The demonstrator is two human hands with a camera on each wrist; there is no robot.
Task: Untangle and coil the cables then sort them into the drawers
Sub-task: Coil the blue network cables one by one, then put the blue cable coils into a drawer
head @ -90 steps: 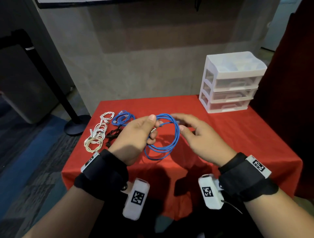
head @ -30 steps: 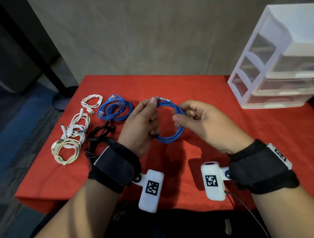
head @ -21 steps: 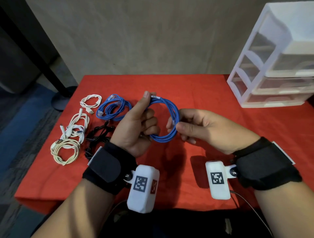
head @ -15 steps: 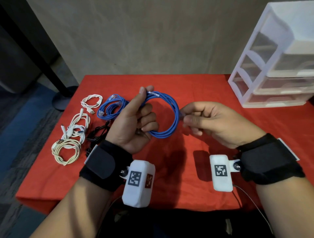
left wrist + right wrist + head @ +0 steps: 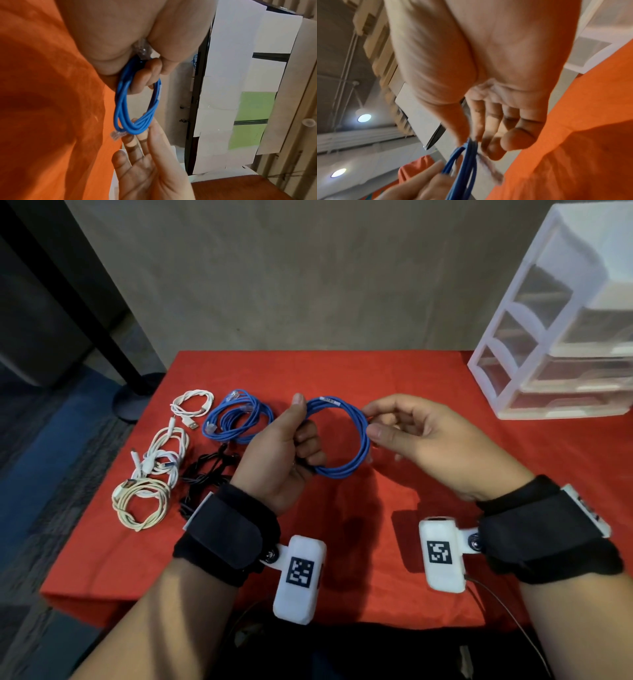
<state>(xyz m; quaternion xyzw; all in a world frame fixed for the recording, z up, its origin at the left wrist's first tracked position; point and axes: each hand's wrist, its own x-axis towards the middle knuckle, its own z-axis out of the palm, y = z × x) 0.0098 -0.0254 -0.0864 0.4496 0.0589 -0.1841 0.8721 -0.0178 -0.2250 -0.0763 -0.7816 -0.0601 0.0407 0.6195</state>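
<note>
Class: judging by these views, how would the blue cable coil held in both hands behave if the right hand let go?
The blue cable coil would probably keep its ring shape, since it stands round though the left hand grips one side only. With nothing visibly tying them, its loops may spring apart.

You have no readable words or numbers in view. Your two wrist cameras each carry a black-and-white square code marker. The print on the blue cable is too small to read.

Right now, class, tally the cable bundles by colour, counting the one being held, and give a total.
Blue: 2, the held coil and the table coil
White bundles: 2
Cream bundle: 1
Black bundle: 1
Total: 6
</note>
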